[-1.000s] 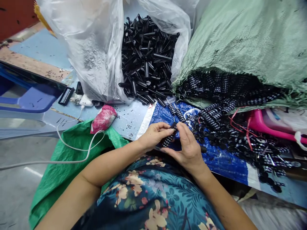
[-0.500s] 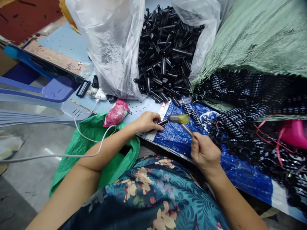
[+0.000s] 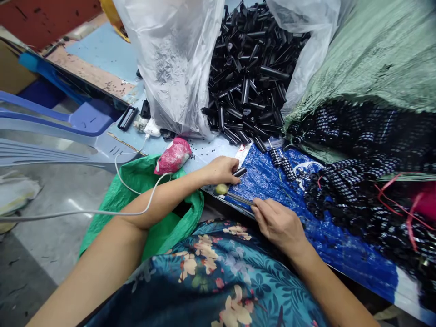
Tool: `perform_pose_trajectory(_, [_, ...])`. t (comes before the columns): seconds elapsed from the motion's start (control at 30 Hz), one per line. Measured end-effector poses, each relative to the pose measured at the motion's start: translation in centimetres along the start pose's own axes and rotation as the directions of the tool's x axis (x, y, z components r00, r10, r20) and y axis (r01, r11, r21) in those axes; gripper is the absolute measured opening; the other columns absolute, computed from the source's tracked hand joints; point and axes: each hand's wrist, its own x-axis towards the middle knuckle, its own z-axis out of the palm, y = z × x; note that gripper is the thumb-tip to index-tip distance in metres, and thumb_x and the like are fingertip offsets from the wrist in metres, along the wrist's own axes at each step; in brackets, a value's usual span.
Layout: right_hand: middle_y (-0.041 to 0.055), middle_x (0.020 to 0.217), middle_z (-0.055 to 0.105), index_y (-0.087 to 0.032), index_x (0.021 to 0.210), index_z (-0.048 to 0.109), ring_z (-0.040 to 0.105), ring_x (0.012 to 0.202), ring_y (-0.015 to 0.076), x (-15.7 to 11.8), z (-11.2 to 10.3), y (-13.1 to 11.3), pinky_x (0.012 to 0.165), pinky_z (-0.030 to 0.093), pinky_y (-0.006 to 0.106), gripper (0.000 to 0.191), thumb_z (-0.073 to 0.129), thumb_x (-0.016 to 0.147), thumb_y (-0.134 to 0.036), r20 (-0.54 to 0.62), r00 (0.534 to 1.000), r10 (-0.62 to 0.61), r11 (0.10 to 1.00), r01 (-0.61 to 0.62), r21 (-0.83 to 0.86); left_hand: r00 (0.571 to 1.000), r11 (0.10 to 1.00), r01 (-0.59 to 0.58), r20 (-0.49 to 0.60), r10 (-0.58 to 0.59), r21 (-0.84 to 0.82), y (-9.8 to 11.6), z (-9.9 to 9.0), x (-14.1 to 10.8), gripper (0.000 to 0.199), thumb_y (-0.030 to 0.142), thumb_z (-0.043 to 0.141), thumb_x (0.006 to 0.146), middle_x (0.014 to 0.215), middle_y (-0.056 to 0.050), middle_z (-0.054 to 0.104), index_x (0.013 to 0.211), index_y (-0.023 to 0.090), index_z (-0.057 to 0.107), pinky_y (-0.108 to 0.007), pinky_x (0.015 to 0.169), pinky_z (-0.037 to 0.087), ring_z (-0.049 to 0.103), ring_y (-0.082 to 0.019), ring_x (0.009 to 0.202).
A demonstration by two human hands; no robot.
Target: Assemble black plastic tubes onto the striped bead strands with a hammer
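Hammer [image 3: 221,189] in right hand [image 3: 279,225] (yellow head, metal shaft)

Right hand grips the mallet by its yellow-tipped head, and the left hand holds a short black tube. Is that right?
Not quite: the right hand grips the mallet by its shaft; the yellow-tipped head is at the far end from that hand, as the head view shows. The left hand does hold a short black tube.

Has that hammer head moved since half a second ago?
Yes. Judged against the blue sheet, the hammer head has moved left and toward the near side.
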Motion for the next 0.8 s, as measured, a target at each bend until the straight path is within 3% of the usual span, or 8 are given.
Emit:
perform_pose_trajectory(0.07, [0.0039, 0.081, 0.068, -0.017, 0.117, 0.065, 0.061, 0.070, 0.0156, -0.9, -0.5, 0.7, 0.069, 0.049, 0.028, 0.022, 0.055, 0.098, -0.020, -0.041, 0.999, 0.028, 0.996, -0.024, 0.087, 0.999, 1.000, -0.013, 0.049, 0.013, 0.010, -0.2, -2.4, -2.1, 0.022, 0.023, 0.078, 0.060, 0.057, 0.005, 0.049, 0.064, 0.020, 0.057, -0.028, 0.055, 0.022, 0.037, -0.011, 0.052])
perform_pose_trajectory(0.17, [0.0044, 0.090, 0.072, -0.020, 0.116, 0.067, 0.066, 0.079, 0.0168, -2.5, -1.0, 2.0, 0.076, 0.052, 0.029, 0.021, 0.061, 0.095, -0.022, -0.048, 0.995, 0.090, 0.993, -0.087, 0.074, 0.935, 0.996, 0.034, 0.356, -0.003, -0.082, -1.2, -7.3, -5.8, 0.029, 0.030, 0.088, 0.051, 0.053, 0.005, 0.051, 0.063, 0.023, 0.063, -0.027, 0.051, 0.026, 0.042, -0.012, 0.048])
perform_pose_trajectory(0.23, [0.0047, 0.091, 0.073, -0.021, 0.108, 0.070, 0.066, 0.080, 0.0179, -3.0, -0.8, 2.5, 0.077, 0.052, 0.031, 0.016, 0.065, 0.094, -0.026, -0.037, 0.992, 0.123, 0.992, -0.123, 0.002, 0.932, 0.998, 0.048, 0.361, -0.028, -0.046, -1.8, -9.2, -7.2, 0.033, 0.037, 0.092, 0.050, 0.055, 0.004, 0.054, 0.071, 0.024, 0.070, -0.027, 0.052, 0.030, 0.046, -0.013, 0.049])
perform_pose_trajectory(0.37, [0.0069, 0.094, 0.072, -0.022, 0.102, 0.072, 0.066, 0.085, 0.0210, -2.3, -0.1, 2.2, 0.079, 0.053, 0.035, 0.017, 0.067, 0.092, -0.035, 0.003, 0.986, 0.168, 0.985, -0.168, -0.025, 0.993, 0.926, -0.112, -0.003, 0.121, 0.361, -1.8, -7.2, -4.1, 0.017, 0.029, 0.066, 0.084, 0.085, -0.006, 0.066, 0.098, 0.020, 0.072, -0.031, 0.073, 0.042, 0.059, -0.021, 0.080])
perform_pose_trajectory(0.47, [0.0079, 0.100, 0.073, -0.022, 0.109, 0.070, 0.067, 0.091, 0.0221, -1.8, -0.8, 2.7, 0.083, 0.055, 0.037, 0.022, 0.066, 0.093, -0.037, -0.007, 0.982, 0.190, 0.982, -0.190, 0.015, 0.935, 0.765, -0.039, -0.246, 0.255, 0.642, -1.8, -4.3, 1.0, 0.027, 0.012, 0.048, 0.089, 0.100, -0.014, 0.064, 0.107, 0.016, 0.068, -0.039, 0.081, 0.040, 0.054, -0.027, 0.095])
perform_pose_trajectory(0.63, [0.0113, 0.100, 0.075, -0.017, 0.115, 0.067, 0.068, 0.088, 0.0240, -3.7, -4.1, 7.5, 0.084, 0.053, 0.039, 0.024, 0.058, 0.096, -0.028, -0.311, 0.868, 0.387, 0.849, -0.467, -0.246, 0.914, 0.716, -0.022, -0.277, 0.298, 0.698, -3.0, -3.3, 6.5, 0.020, 0.013, 0.050, 0.089, 0.093, -0.015, 0.061, 0.077, 0.019, 0.064, -0.044, 0.079, 0.036, 0.049, -0.032, 0.100])
perform_pose_trajectory(0.73, [0.0161, 0.101, 0.074, -0.012, 0.119, 0.066, 0.067, 0.089, 0.0287, -4.8, -5.4, 10.5, 0.083, 0.053, 0.043, 0.030, 0.056, 0.096, -0.028, -0.270, 0.819, 0.507, 0.687, -0.573, -0.447, 0.891, 0.737, -0.107, -0.265, 0.369, 0.667, -3.5, -3.6, 6.8, 0.018, 0.013, 0.052, 0.087, 0.090, -0.013, 0.061, 0.071, 0.021, 0.059, -0.046, 0.083, 0.037, 0.050, -0.031, 0.100])
perform_pose_trajectory(0.8, [0.0168, 0.100, 0.073, -0.011, 0.119, 0.065, 0.066, 0.087, 0.0296, -5.0, -5.7, 11.7, 0.081, 0.053, 0.044, 0.031, 0.055, 0.096, -0.027, -0.201, 0.806, 0.557, 0.655, -0.575, -0.490, 0.854, 0.740, -0.172, -0.276, 0.441, 0.650, -3.1, -3.5, 6.2, 0.016, 0.014, 0.052, 0.086, 0.095, -0.013, 0.063, 0.073, 0.021, 0.056, -0.047, 0.086, 0.039, 0.052, -0.030, 0.102])
